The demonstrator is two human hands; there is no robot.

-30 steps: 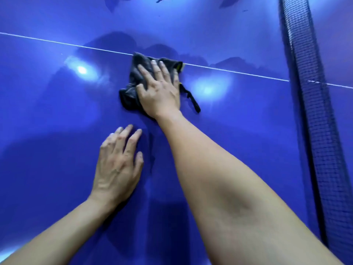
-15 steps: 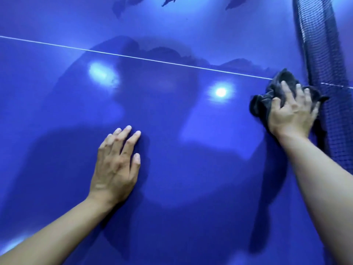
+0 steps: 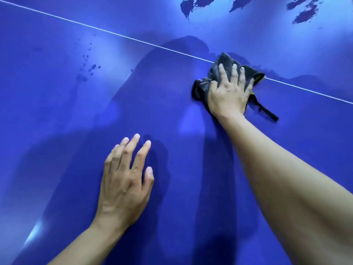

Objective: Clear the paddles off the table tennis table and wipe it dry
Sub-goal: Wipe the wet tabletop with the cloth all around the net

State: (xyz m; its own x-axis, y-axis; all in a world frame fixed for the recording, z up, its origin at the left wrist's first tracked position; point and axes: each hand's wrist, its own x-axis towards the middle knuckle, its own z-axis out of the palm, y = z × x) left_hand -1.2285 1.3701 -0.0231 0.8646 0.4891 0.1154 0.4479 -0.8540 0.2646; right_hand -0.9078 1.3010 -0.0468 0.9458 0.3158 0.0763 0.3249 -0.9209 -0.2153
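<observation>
Where the blue worktop starts on the left, a bunch of small dark drops sits on it. Some are round and some are smeared. A thin white line runs across the worktop, from high on the left down to the right. Low on the left, a bright streak of light shines on the top.

Next comes the left hand. It lies flat on the worktop, palm down, with its fingers straight and a little spread. It holds nothing.

Further right and further away is the right hand. It presses down on a dark grey cloth. Its fingers are stretched out flat on top of the cloth, not curled round it. The cloth is bunched up under the hand and sticks out past the fingertips and on the thumb side. It lies right on the white line and hides a bit of it. A thin yellow edge shows on the right side of the cloth. A short black strap comes out of the cloth to the right and lies on the worktop.

Along the far edge, from the middle to the right, there are big dark blots with ragged sides. They are well apart from the cloth.
</observation>
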